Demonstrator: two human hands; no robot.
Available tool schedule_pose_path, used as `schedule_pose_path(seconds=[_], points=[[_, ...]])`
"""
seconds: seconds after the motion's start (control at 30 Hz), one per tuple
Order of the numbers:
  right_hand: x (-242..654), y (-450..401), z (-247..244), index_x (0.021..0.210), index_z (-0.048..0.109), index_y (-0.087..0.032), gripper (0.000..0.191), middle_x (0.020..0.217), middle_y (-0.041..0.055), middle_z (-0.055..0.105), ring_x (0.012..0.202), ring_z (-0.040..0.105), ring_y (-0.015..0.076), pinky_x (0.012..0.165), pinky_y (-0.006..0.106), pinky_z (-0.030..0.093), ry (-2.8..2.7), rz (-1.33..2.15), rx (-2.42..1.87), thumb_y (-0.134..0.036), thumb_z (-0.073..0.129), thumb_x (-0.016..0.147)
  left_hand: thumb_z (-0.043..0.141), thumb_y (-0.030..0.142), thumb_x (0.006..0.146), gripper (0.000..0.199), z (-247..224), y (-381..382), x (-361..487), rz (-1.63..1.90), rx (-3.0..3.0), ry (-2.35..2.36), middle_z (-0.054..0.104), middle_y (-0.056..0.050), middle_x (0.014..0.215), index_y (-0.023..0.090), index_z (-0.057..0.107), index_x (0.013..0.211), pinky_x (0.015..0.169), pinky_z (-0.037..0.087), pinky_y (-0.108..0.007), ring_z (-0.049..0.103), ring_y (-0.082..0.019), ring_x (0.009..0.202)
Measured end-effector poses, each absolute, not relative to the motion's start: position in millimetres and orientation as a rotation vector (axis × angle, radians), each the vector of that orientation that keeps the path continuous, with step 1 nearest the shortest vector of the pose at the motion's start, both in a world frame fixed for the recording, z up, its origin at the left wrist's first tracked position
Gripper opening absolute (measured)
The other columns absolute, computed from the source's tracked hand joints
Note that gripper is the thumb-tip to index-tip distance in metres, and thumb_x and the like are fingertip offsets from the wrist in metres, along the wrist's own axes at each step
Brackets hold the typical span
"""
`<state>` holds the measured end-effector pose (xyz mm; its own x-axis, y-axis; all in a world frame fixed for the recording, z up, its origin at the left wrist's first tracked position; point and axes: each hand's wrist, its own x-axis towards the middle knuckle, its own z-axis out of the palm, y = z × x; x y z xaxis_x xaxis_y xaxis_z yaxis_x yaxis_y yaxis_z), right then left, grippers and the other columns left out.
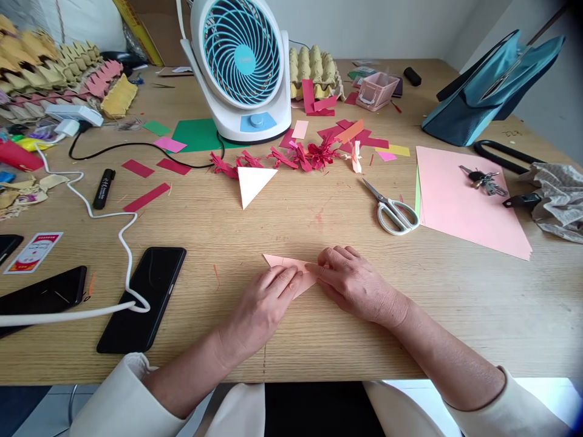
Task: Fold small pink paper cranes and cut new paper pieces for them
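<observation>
A small folded pink paper (283,261) lies on the wooden table between my two hands. My left hand (264,303) presses on its lower left part, fingers together. My right hand (353,280) pinches the paper's right end with bent fingers. Beyond them a white paper triangle (254,184) lies flat, touching a row of crumpled red paper pieces (303,156). Scissors with white handles (395,213) rest to the right, blades closed.
A white fan (243,60) stands at the back. Phones (142,297) and a white cable (129,255) lie at left. Pink sheets (471,203) with keys (485,181) on top and a blue bag (487,91) are at right. Red strips (146,197) lie left of centre.
</observation>
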<state>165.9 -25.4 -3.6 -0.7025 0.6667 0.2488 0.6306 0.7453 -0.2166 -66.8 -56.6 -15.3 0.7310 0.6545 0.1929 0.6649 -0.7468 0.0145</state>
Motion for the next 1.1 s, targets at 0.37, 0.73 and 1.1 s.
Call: schedule_pose_path(seconds=[0.37, 0.73, 1.1], points=[[192, -37, 2, 0.109, 0.066, -0.018, 0.023, 0.1, 0.0095, 0.062, 0.084, 0.054, 0.0201, 0.074, 0.034, 0.041, -2.498, 0.116, -1.167, -0.013, 0.048, 0.096, 0.045, 0.005, 0.09, 0.052, -9, -58, -60, -0.247, -2.848, -1.189, 0.059, -0.01, 0.127, 0.014, 0.044, 0.141, 0.098, 0.048, -0.037, 0.052, -0.023, 0.115], [163, -63, -8, 0.138, 0.053, -0.022, 0.041, 0.093, 0.0095, 0.058, 0.081, 0.052, 0.0224, 0.069, 0.035, 0.042, -2.671, 0.026, -1.33, -0.034, 0.05, 0.098, 0.047, 0.004, 0.088, 0.052, -15, -58, -61, -0.312, -2.836, -1.167, 0.058, -0.01, 0.13, 0.014, 0.047, 0.139, 0.099, 0.048, -0.038, 0.051, -0.025, 0.115], [167, -66, -10, 0.135, 0.055, -0.016, 0.042, 0.094, 0.0098, 0.06, 0.082, 0.053, 0.0229, 0.068, 0.036, 0.042, -2.669, 0.001, -1.385, -0.037, 0.048, 0.099, 0.045, 0.003, 0.089, 0.056, -12, -58, -60, -0.294, -2.858, -1.193, 0.057, -0.01, 0.131, 0.017, 0.044, 0.143, 0.098, 0.048, -0.038, 0.051, -0.025, 0.117]])
